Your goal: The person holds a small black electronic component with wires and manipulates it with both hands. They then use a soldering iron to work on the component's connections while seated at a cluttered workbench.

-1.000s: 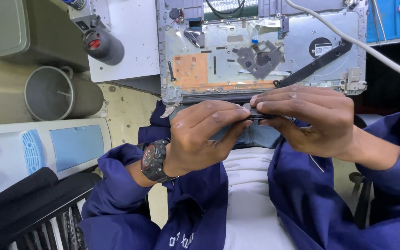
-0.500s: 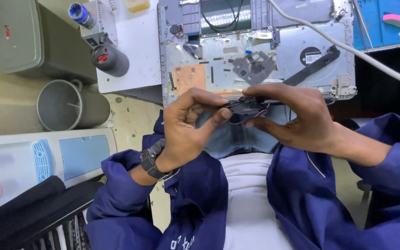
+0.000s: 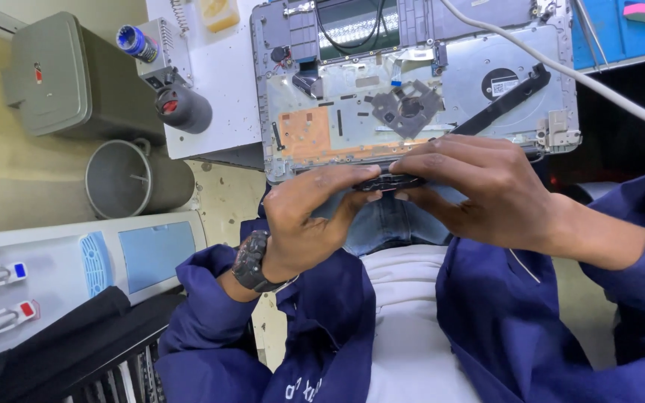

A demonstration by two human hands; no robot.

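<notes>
The left hand (image 3: 304,220) and the right hand (image 3: 479,186) meet over the person's lap, and between them they hold a small flat black part (image 3: 390,181). The left hand's fingers are curled closed on the part's left end, thumb on top; the right hand's fingers are bent down over its right end, so most of the part is hidden. A dark wristwatch (image 3: 251,261) sits on the left wrist. Just beyond both hands lies an opened laptop base (image 3: 352,112) on the white tabletop (image 3: 218,89), its near edge close to the fingertips. A white cable (image 3: 561,71) runs across it beyond the right hand. Well to the left of the left hand stand a grey metal cup (image 3: 132,179) and a grey bin (image 3: 54,75).
</notes>
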